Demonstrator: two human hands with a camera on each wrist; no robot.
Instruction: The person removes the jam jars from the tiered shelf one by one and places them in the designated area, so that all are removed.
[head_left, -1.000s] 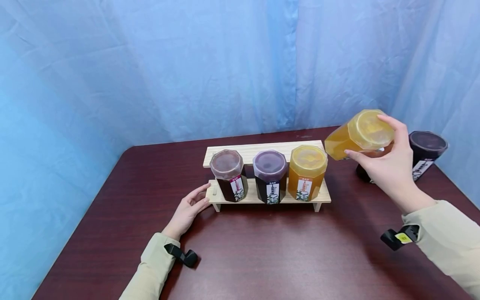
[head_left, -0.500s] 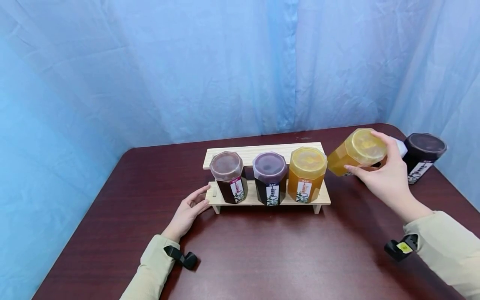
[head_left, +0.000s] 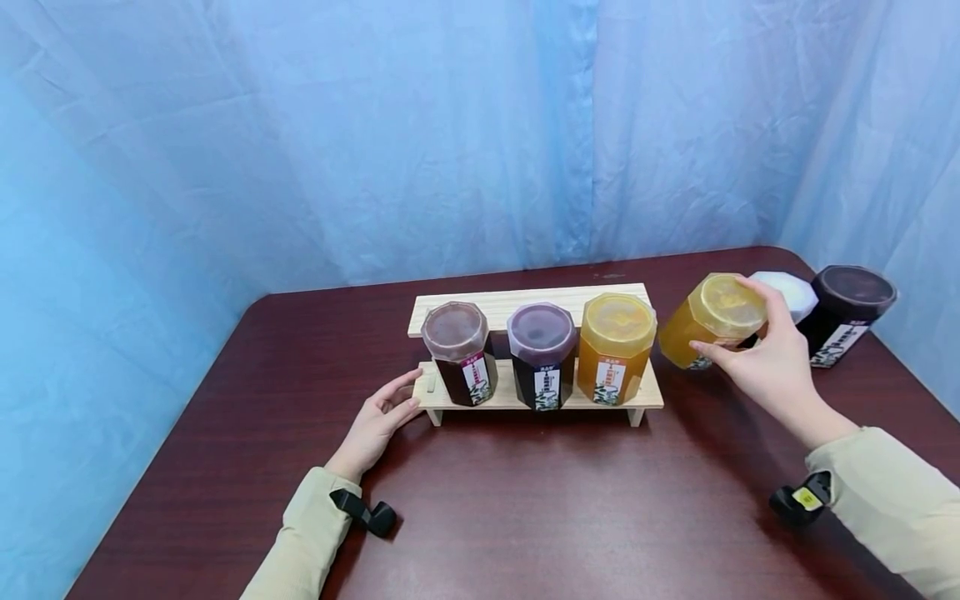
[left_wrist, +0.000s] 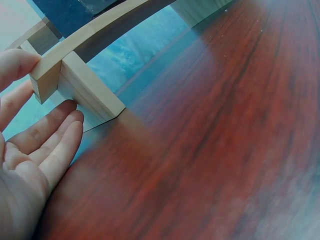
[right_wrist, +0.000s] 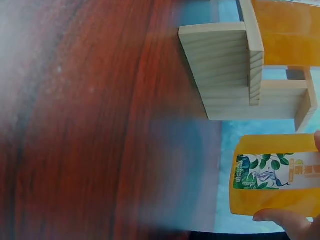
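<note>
A two-tier pale wooden rack (head_left: 517, 303) stands mid-table. Along its lower board sit a dark red jar (head_left: 452, 372), a dark purple jar (head_left: 528, 385) and an amber jar (head_left: 592, 377), all lidded and labelled. At the rack's left end, my left hand (head_left: 371, 431) touches the board's end with thumb and a finger; the other fingers extend under it beside the leg (left_wrist: 90, 87). My right hand (head_left: 780, 379) grips a second amber jar (head_left: 684, 335) near its lid, thumb in front. This jar leans, its lid toward the right, just right of the rack. Its leafy label (right_wrist: 267, 172) faces the right wrist camera.
At the back right stand a dark jar (head_left: 843, 321) and a white-lidded jar (head_left: 787, 289), the latter partly hidden by my right hand. The dark red-brown table (head_left: 525, 517) stretches in front, with a blue curtain (head_left: 420, 150) behind and at the sides.
My right hand has lowered the held amber jar toward the table, tipping it more upright. The white lid behind it has come into view. My left hand stays at the rack.
</note>
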